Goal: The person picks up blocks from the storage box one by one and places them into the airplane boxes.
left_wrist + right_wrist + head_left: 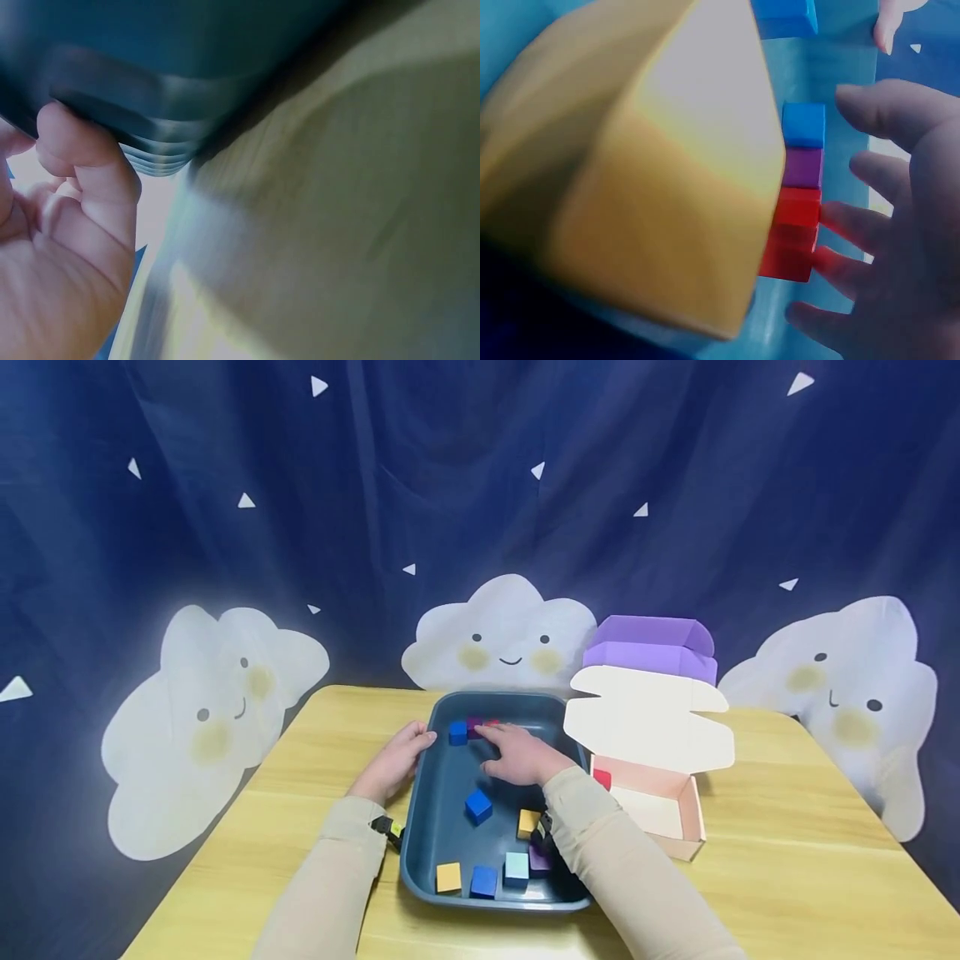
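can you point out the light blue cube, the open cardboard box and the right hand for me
light blue cube (517, 865): head view, top face
open cardboard box (654, 812): head view, bare inside floor
right hand (521, 757): head view, back of the hand

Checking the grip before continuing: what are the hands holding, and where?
Right hand: nothing, fingers spread near red blocks. Left hand: at the tray's left side; grip unclear.

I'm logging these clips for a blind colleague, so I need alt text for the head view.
A person's right hand, fingers spread, reaches to a row of blue, purple and red cubes at the far end of a dark tray; the left hand holds it at left. More cubes lie nearer; an open cardboard box sits right.
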`<state>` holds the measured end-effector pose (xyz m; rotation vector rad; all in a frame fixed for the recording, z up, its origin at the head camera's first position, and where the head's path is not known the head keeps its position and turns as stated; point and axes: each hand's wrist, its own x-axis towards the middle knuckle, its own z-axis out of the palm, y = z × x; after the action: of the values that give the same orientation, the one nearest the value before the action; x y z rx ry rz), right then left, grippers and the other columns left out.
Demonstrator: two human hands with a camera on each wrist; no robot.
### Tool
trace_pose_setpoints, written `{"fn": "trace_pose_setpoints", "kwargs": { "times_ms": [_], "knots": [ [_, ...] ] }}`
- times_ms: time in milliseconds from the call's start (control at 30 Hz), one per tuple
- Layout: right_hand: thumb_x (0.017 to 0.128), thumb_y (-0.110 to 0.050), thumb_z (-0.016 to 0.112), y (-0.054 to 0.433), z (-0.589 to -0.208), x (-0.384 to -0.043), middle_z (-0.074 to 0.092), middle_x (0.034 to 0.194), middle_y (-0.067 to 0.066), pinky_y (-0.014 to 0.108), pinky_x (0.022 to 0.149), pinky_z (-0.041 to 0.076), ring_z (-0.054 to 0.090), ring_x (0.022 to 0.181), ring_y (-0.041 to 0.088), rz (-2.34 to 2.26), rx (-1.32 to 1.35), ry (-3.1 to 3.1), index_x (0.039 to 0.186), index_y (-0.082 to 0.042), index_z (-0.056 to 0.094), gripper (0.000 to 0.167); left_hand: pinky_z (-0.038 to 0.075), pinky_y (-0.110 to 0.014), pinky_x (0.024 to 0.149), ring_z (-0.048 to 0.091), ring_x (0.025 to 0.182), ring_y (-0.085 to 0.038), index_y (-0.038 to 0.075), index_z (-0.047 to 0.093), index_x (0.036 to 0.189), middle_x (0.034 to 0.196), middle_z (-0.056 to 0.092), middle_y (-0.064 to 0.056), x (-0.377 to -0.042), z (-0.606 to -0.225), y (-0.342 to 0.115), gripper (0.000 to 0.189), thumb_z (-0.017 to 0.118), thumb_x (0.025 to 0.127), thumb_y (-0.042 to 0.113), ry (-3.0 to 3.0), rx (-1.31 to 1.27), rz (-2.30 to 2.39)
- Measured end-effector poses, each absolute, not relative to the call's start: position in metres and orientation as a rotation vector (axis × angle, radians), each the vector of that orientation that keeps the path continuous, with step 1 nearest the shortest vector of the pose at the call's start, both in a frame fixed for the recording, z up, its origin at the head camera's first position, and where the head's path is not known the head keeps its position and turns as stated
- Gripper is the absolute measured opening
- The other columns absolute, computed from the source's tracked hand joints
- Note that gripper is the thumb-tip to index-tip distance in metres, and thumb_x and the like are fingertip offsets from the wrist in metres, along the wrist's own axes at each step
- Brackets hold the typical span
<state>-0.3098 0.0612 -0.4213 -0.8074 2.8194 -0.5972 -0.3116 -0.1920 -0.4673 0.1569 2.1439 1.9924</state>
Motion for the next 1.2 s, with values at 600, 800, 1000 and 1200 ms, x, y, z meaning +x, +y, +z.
{"fn": "trace_pose_setpoints", "kwargs": {
  "times_ms": [600,800,1000,1200],
  "knots": [
    [0.088,-0.023,0.079,0.0614,-0.4179,-0.3077,0.056,0.135,0.01,0.045,0.091,0.053,0.056,0.116,0.029,-0.673,-0.851,2.822,0.147,-0.014,0.053,0.066,0.047,-0.032,0.074,0.056,0.086,-0.024,-0.001,0.048,0.113,0.096,0.053,-0.012,-0.3131,-0.4685,-0.1937,0.029,0.047,0.109,0.028,2.14,0.176,2.015],
    [0.087,-0.017,0.08,0.0624,-0.4184,-0.3037,0.061,0.125,0.008,0.05,0.094,0.049,0.058,0.11,0.027,-0.497,-0.847,2.842,0.133,-0.015,0.066,0.048,0.047,-0.032,0.074,0.056,0.085,-0.024,-0.001,0.047,0.115,0.096,0.054,-0.012,-0.3113,-0.4703,-0.1924,0.03,0.047,0.109,0.029,2.138,0.19,2.003],
    [0.087,-0.015,0.079,0.0629,-0.4212,-0.3046,0.06,0.093,-0.003,0.037,0.08,0.05,0.056,0.086,0.019,-0.448,-0.838,2.788,0.109,-0.015,0.072,0.023,0.047,-0.031,0.072,0.055,0.083,-0.023,0.002,0.048,0.109,0.093,0.053,-0.009,-0.312,-0.4715,-0.1922,0.025,0.046,0.109,0.027,2.145,0.194,2.017],
    [0.089,-0.019,0.076,0.0632,-0.4166,-0.3066,0.063,0.097,-0.005,0.033,0.078,0.051,0.058,0.086,0.016,-0.706,-0.847,2.805,0.119,-0.017,0.064,0.032,0.047,-0.03,0.07,0.054,0.08,-0.023,0.0,0.046,0.11,0.091,0.052,-0.009,-0.3135,-0.4705,-0.1917,0.027,0.046,0.109,0.027,2.117,0.203,2.035]
  ]
}}
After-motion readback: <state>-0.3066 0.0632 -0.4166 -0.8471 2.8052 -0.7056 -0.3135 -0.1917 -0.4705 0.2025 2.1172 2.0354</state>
